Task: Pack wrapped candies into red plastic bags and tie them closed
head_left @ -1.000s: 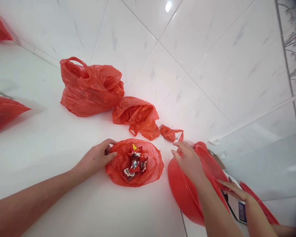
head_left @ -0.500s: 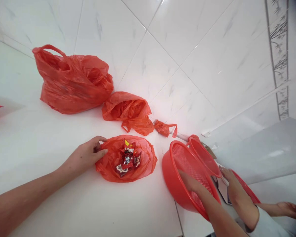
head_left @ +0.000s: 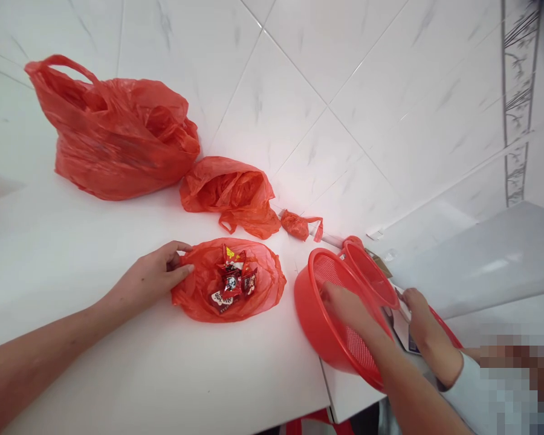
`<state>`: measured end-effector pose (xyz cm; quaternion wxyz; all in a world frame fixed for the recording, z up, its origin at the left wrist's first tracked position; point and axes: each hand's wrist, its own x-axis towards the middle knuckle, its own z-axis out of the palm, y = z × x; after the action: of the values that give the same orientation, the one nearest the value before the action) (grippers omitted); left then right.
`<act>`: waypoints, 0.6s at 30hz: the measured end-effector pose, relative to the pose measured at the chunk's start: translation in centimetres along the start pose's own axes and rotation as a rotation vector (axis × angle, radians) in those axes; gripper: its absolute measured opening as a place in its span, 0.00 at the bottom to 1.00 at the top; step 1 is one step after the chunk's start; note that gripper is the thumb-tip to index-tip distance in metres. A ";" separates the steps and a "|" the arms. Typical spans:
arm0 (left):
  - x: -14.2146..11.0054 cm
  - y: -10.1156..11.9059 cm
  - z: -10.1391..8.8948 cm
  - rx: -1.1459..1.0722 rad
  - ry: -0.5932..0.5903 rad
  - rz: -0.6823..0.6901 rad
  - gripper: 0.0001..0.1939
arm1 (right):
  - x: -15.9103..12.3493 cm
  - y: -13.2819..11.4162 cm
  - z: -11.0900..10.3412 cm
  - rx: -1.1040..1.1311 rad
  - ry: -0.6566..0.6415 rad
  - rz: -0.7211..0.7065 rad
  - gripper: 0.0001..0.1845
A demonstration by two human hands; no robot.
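Note:
My left hand [head_left: 163, 270] pinches the left rim of an open red plastic bag [head_left: 272, 290] on the white table. Several small wrapped snack packets [head_left: 233, 282], red and brown with printed lettering, lie inside the bag. Over to the right, my right hand [head_left: 342, 305] is inside a red plastic mesh basket [head_left: 315, 332], which is tilted towards me. Its fingers are curled and partly out of sight, and whatever they hold is hidden.
A large red bag [head_left: 122, 151], a smaller red bag [head_left: 229, 187] and a little crumpled one [head_left: 295, 225] stand along the tiled wall. Beyond my basket is another red basket [head_left: 376, 275]. A co-worker's hand [head_left: 419, 314] is near it. The table's front edge shows below.
My right hand has risen a little inside the basket, its fingers now more curled. My left hand keeps its hold on the bag's rim. The whole view has shifted slightly.

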<state>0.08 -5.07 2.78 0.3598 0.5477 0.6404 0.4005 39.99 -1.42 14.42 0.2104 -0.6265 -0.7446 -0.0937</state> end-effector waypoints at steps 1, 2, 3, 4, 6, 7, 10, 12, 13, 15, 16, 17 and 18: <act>-0.1 0.3 -0.1 0.001 -0.002 -0.002 0.19 | 0.8 -0.5 -0.6 -0.030 -0.084 -0.049 0.07; -0.2 0.5 -0.1 0.004 -0.001 -0.007 0.19 | 1.5 -1.1 -1.3 -0.081 -0.129 -0.082 0.06; -0.3 0.7 -0.2 0.009 0.002 -0.010 0.19 | 2.1 -1.9 -2.0 -0.131 -0.111 -0.095 0.06; -0.3 0.8 -0.2 0.014 0.003 -0.009 0.19 | 2.5 -2.8 -2.7 -0.158 -0.050 -0.097 0.06; -0.3 0.7 -0.1 0.025 0.008 -0.005 0.19 | 2.8 -4.9 -3.9 -0.126 0.134 -0.093 0.09; -0.2 0.6 0.0 0.025 0.009 0.000 0.19 | 2.7 -6.1 -4.4 -0.077 0.205 -0.106 0.11; 0.0 0.2 0.0 0.016 0.001 0.013 0.19 | 1.7 -9.6 -4.6 0.090 0.364 -0.214 0.14; 0.1 0.0 0.1 0.013 0.008 0.018 0.20 | 1.0 -11.6 -3.8 0.154 0.420 -0.309 0.14; 0.1 -0.1 0.1 0.014 0.012 0.018 0.20 | 0.8 -12.3 -3.1 0.169 0.417 -0.342 0.13; 0.1 -0.1 0.1 0.012 0.015 0.018 0.20 | 0.4 -13.3 -1.6 0.151 0.331 -0.371 0.14; 0.1 -0.1 0.1 0.009 0.013 0.020 0.19 | 0.3 -13.6 -0.9 0.126 0.258 -0.371 0.16; 0.0 -0.1 0.1 0.006 0.010 0.020 0.19 | 0.2 -13.7 -0.2 0.099 0.180 -0.363 0.19; 0.0 0.0 0.1 0.004 0.008 0.020 0.19 | 0.2 -13.6 0.2 0.075 0.117 -0.351 0.23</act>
<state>0.13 -5.10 2.72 0.3522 0.5533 0.6371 0.4049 26.68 -3.90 16.01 0.2569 -0.4721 -0.8320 -0.1372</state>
